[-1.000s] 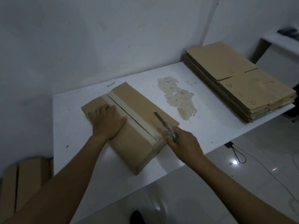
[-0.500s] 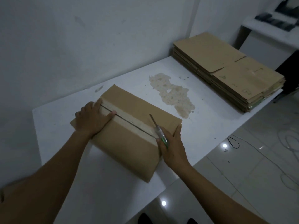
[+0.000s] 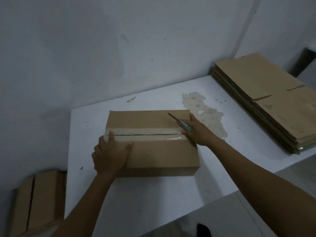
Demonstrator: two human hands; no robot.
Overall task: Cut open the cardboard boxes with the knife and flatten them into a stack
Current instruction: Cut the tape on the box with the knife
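Left hand lies flat, fingers spread, on the box by the slit tape seam, pinning it to the table. Right hand grips the knife, blade off the seam, and steadies the box's other end. Flattened stack sits well right of it.

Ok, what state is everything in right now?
Box: upright on table, not flattened, flaps down.
Tape: slit along the seam.
Knife: held in right hand, blade off the seam.
Left hand: flat on box.
Stack: flattened boxes, piled at table's right end.
Floor box: unflattened, flaps closed.
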